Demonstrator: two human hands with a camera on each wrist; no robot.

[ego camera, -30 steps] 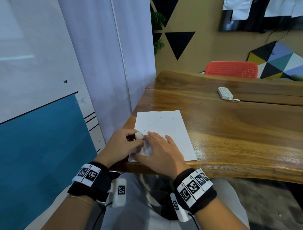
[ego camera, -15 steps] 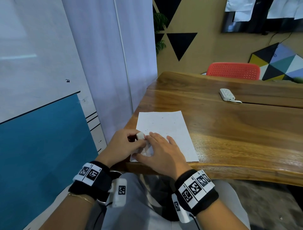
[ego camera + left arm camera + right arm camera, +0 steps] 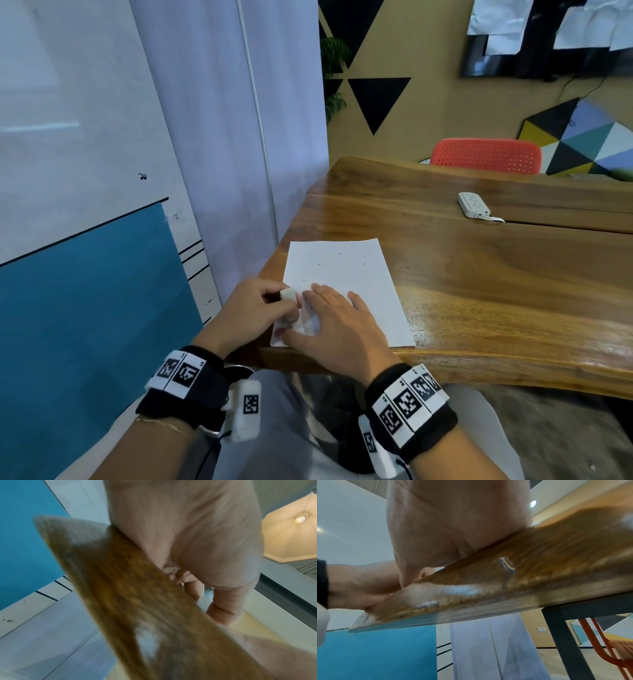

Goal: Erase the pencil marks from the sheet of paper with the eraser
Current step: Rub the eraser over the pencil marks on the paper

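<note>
Paper (image 3: 346,284): white sheet, flat at the near left corner of the table (image 3: 479,281), with a few small dark pencil marks on its upper half. Eraser (image 3: 287,294): small, white, pinched in the curled fingers of the left hand (image 3: 250,311) at the sheet's left edge. Right hand (image 3: 339,329): fingers spread flat, pressing the lower part of the sheet. Only the head view shows paper and eraser; both wrist views are blurred, giving mainly palms and the table edge.
</note>
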